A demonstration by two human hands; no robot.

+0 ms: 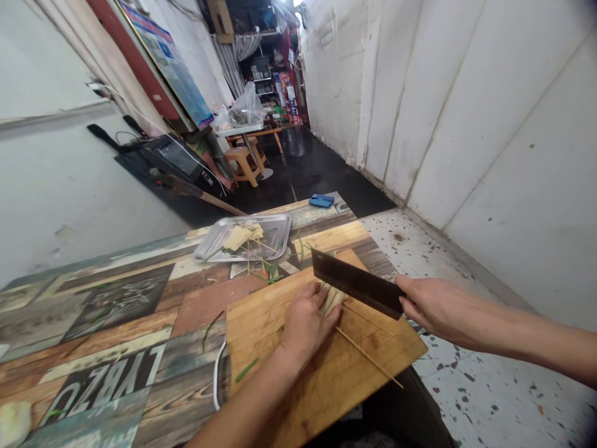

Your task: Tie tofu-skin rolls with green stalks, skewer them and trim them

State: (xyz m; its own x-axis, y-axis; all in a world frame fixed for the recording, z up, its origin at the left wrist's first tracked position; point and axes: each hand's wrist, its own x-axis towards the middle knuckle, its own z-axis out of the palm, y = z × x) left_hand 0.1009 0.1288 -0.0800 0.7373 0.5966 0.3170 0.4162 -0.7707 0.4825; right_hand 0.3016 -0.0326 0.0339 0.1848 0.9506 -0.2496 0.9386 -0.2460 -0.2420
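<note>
My right hand (422, 302) is closed around the handle end of a dark, broad-bladed cleaver (357, 283). The blade is raised and tilted beside a pale, folded piece of food (333, 300), which looks like tofu skin. Pressing that piece down on the wooden cutting board (261, 323) is my left hand (306, 314), its fingers bent over it and partly hiding it. A thin bamboo skewer (370, 358) runs out from the piece toward the board's near right edge. A cut green stalk (246, 370) lies on the board, left of my forearm.
Behind the board, a metal tray (280, 239) holds pale yellow pieces on skewers with green strands. A blue box (321, 200) sits near the table's far corner. A pale lump (15, 423) lies at lower left. A white wall (448, 112) rises on the right.
</note>
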